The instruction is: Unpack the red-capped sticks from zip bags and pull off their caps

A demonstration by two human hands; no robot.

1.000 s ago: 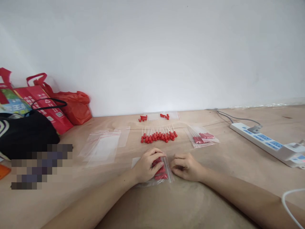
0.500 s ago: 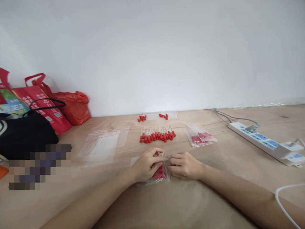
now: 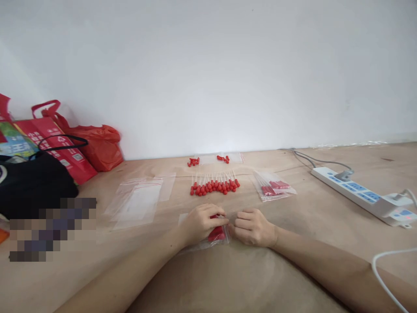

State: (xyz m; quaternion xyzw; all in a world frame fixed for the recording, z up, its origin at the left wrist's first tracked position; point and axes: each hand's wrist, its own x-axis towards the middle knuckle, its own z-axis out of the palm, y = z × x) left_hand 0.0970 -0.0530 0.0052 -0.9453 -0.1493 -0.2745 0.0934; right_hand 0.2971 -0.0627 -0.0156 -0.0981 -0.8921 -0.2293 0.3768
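Note:
A clear zip-lock bag point(image 3: 203, 248) with red-ended pieces inside lies flat in front of me. My left hand point(image 3: 205, 224) rests over it, thumb and fingers pinching near its right-hand zip edge. At that same edge my right hand point(image 3: 252, 228) is curled closed, its thumb and fingertips at the bag's corner; the grip itself is mostly hidden. Just beyond my hands is a row of droppers point(image 3: 213, 186) with clear stems and red bulbs. To the right lie filled zip-lock bags point(image 3: 273, 187) holding more red-ended pieces.
Flat clear bags point(image 3: 140, 200) are spread at the left. Loose red bulbs point(image 3: 193, 161) and more clear plastic point(image 3: 236, 158) lie by the wall. A power strip point(image 3: 355, 187) with cables stands right, a white cable point(image 3: 374, 265) near my right forearm. Carrier bags point(image 3: 97, 145) and a black bag point(image 3: 35, 182) fill the left.
My left hand's fingers have drawn closer together over the bag's zip edge. My right hand has shifted very slightly and stays curled. The bag stays in place.

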